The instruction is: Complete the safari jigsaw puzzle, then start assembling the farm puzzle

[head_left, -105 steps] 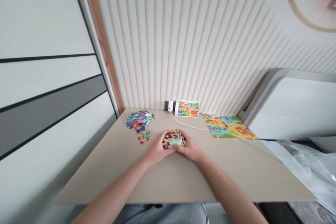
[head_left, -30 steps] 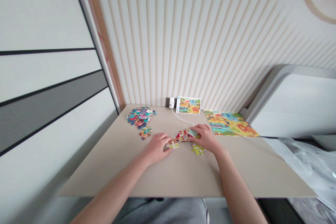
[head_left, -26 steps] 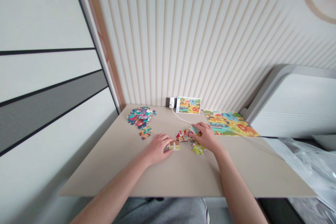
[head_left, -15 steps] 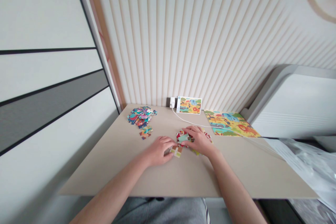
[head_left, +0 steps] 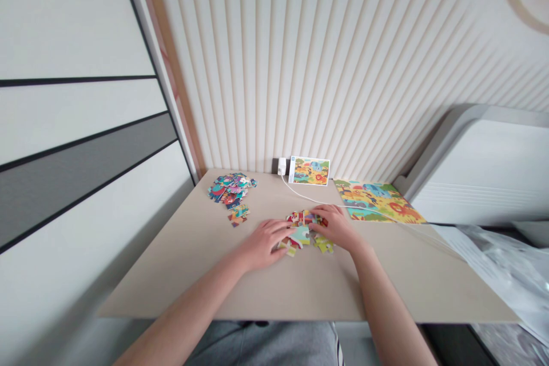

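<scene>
My left hand [head_left: 266,244] rests over the near left side of a cluster of jigsaw pieces, thumb and fingers around a pale-green puzzle piece [head_left: 302,235]. Below those fingertips lies a piece with white and yellow-green [head_left: 288,249]. On the cluster's right, my right hand [head_left: 337,226] has its fingers spread and bent over red and purple pieces [head_left: 305,217], seemingly holding none. Yellow-green pieces [head_left: 323,243] lie just beneath its thumb. My fingers partly cover the cluster.
A heap of colourful puzzle pieces [head_left: 231,189] lies at the table's back left, with joined orange pieces [head_left: 238,216] before it. A picture card [head_left: 310,171] leans on the wall beside a white charger [head_left: 282,166]. Its cable [head_left: 309,199] crosses an animal picture sheet [head_left: 380,202].
The pale-green piece has passed from under my right hand to my left fingertips. My right hand has shifted slightly right, uncovering more pieces.
</scene>
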`<state>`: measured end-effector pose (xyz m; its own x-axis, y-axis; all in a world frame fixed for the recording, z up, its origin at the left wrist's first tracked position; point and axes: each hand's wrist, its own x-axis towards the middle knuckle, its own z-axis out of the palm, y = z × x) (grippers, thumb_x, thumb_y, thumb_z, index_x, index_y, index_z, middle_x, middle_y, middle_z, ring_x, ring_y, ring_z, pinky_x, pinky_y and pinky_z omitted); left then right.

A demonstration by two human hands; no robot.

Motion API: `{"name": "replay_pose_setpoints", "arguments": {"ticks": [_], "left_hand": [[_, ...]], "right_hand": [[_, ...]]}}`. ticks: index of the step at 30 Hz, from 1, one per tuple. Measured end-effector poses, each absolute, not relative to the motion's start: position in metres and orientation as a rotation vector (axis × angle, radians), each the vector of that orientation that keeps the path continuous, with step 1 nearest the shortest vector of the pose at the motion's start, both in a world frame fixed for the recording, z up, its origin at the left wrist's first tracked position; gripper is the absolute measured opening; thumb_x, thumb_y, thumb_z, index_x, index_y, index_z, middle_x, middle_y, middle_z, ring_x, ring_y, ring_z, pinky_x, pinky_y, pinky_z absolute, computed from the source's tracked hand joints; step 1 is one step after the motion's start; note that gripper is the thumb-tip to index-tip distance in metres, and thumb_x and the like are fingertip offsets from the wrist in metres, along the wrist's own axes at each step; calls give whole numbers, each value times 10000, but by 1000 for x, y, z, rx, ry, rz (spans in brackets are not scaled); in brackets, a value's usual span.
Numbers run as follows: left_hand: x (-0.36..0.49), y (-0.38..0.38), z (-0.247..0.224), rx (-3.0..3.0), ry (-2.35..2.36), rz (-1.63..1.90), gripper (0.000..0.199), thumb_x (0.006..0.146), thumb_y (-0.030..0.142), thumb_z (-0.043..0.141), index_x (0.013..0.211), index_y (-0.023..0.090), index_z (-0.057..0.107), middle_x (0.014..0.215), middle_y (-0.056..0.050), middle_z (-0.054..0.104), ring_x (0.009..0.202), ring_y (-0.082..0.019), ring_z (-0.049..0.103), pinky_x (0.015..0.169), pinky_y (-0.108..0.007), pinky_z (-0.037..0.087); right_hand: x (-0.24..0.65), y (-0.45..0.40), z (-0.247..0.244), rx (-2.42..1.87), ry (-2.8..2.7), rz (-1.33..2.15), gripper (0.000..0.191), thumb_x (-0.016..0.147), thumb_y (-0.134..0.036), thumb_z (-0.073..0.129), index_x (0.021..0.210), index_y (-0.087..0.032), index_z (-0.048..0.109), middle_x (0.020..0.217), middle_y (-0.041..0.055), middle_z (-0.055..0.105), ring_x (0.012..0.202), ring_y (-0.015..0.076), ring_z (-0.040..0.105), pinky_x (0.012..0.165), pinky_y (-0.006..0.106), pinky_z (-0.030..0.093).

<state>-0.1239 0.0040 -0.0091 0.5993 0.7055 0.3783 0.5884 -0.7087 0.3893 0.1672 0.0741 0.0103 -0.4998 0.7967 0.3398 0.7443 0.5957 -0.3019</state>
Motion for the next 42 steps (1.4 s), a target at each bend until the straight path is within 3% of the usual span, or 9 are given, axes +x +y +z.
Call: {"name": "replay_pose_setpoints", "arguments": {"ticks": [7, 12, 16, 22, 29, 42], "left_hand": [[-123, 3, -7, 2603, 1098, 738, 203, 964, 281, 662, 1160, 278, 715, 1218, -55, 689, 1181, -250, 611, 1097, -434, 437], [-124, 3, -10, 2620, 1060, 733, 286, 956, 349, 686, 1235, 288, 705, 1252, -59, 687, 1207, -257, 604, 1103, -438, 432], [-125, 5, -15, 2656, 975, 745, 284, 966, 347, 676, 1245, 308, 710, 1303, -46, 688, 1259, -257, 586, 1120, -448, 409], [-125, 6, -14, 2615, 1004, 780, 138, 958, 367, 692, 1022, 253, 738, 1184, -49, 733, 1147, -233, 646, 1055, -410, 443], [-123, 5, -15, 2594, 1059, 805, 332, 899, 450, 762, 1137, 236, 673, 1163, -63, 730, 1143, -259, 641, 1043, -412, 443], [-128, 5, -12, 2597, 1101, 877, 305, 884, 363, 779, 1151, 267, 666, 1166, -33, 721, 1130, -224, 654, 1040, -372, 465]], "right_hand": [[162, 68, 17, -1209, -2450, 178, 386, 896, -518, 715, 1233, -330, 738, 1275, 78, 697, 1241, 291, 602, 1196, 558, 279], [161, 64, 21, -1219, -2484, 211, 440, 857, -506, 752, 1253, -318, 714, 1306, 81, 689, 1264, 301, 593, 1229, 612, 162], [163, 67, 19, -1215, -2411, 186, 403, 866, -489, 742, 1205, -275, 693, 1270, 82, 708, 1223, 287, 618, 1205, 573, 241], [176, 78, 16, -1326, -2153, -30, 393, 922, -517, 668, 1209, -250, 668, 1213, 106, 727, 1178, 310, 633, 1085, 504, 391], [167, 74, 17, -1262, -2217, -29, 387, 932, -474, 676, 1255, -264, 649, 1228, 92, 726, 1172, 298, 626, 1085, 490, 394], [163, 72, 17, -1266, -2248, -44, 408, 963, -444, 637, 1323, -254, 623, 1257, 105, 725, 1190, 298, 632, 1108, 509, 386]]}}
